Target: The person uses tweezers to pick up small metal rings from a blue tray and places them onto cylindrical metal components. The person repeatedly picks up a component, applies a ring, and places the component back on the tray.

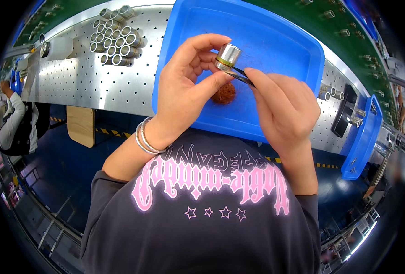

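Note:
Over the blue tray [298,55], my left hand [184,77] is closed round a silver metal cylinder [230,54] with a yellowish band near its lower end. My right hand [284,100] pinches black tweezers [242,78], their tips at the banded end of the cylinder, by my left thumb. Beneath the hands, a tangle of fine copper-coloured wire [224,94] lies in the tray, partly hidden by my left thumb. Thin loose strands are scattered on the tray floor.
Several metal sleeves [115,39] stand grouped on the perforated metal table [74,75] at left. More sleeves [332,92] lie right of the tray, near a black holder [344,112] and a second blue tray [364,141]. A wooden stool [80,126] and another person [17,121] are at left.

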A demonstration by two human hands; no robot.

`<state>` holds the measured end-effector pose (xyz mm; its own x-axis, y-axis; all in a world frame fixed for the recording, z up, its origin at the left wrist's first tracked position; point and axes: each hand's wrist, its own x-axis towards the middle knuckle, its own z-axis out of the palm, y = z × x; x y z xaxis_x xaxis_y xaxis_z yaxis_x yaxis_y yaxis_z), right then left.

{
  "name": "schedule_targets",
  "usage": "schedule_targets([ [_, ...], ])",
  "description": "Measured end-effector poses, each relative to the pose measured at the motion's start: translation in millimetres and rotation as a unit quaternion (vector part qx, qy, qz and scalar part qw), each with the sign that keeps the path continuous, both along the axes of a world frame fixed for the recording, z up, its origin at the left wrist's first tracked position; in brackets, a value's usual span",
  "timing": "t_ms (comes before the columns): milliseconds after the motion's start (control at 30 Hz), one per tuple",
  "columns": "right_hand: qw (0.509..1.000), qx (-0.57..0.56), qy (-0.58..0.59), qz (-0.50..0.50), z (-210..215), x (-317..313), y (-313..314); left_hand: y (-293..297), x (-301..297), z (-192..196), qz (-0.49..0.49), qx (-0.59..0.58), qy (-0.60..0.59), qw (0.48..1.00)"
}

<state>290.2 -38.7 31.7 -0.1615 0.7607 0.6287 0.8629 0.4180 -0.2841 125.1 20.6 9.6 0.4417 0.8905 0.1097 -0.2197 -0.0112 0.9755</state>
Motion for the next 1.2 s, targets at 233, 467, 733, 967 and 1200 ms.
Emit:
schedule_targets([
  [233,0.888,-0.244,0.388,-0.033,12,-5,7,-3,2,7,-0.029,-0.057,0.01,0.998],
  [467,0.732,-0.342,0.587,0.044,2,7,12,-2,0,12,-0.105,-0.087,0.007,0.991],
  [733,0.827,-0.276,0.49,-0.001,7,2,9,-1,-2,9,-0.094,-0.189,-0.044,0.976],
  [967,0.987,-0.108,0.119,0.004,6,7,2,2,0,4,-0.001,-0.006,-0.011,1.0],
  [1200,0.996,-0.066,0.062,0.006,1,5,3,2,-1,1,0.03,0.07,0.038,0.996],
])
